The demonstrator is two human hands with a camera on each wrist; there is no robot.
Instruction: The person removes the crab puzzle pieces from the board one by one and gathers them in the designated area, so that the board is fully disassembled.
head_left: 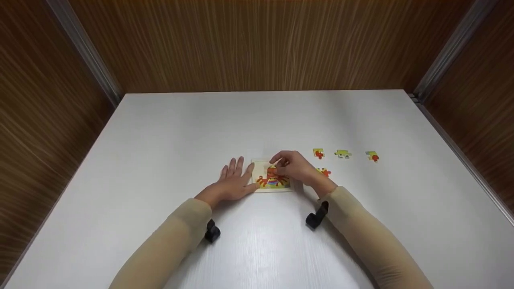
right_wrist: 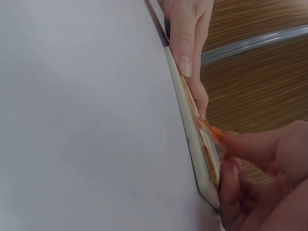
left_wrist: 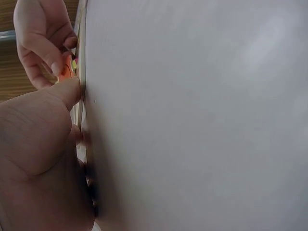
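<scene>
Wooden panels with grey metal strips stand around the white table [head_left: 160, 152] where we work. Near the middle of the table lies our small wooden puzzle board [head_left: 273, 176], with an orange crab picture partly built inside its pale frame. Our left hand [head_left: 233, 180] rests flat on the table at 9 o'clock of the board, the fingers straight and a little spread, and the thumb [left_wrist: 62, 91] touches the left edge of the board. Our right hand [head_left: 295, 166] comes over the board from 3 o'clock with curled fingers, and its fingertips pinch one orange puzzle piece [right_wrist: 214, 131] low over the upper part of the picture; from the wrist views we cannot tell if the piece already sits in its place. Four loose pieces lie on the table at 3 o'clock of the board. Three of them stand in a row, well apart from each other: one piece with red [head_left: 319, 153], one green piece [head_left: 343, 154] and one green piece with a red part [head_left: 372, 156]. The fourth piece [head_left: 324, 172] lies just beside our right wrist, partly hidden. Both our arms wear beige sleeves [head_left: 176, 237].
</scene>
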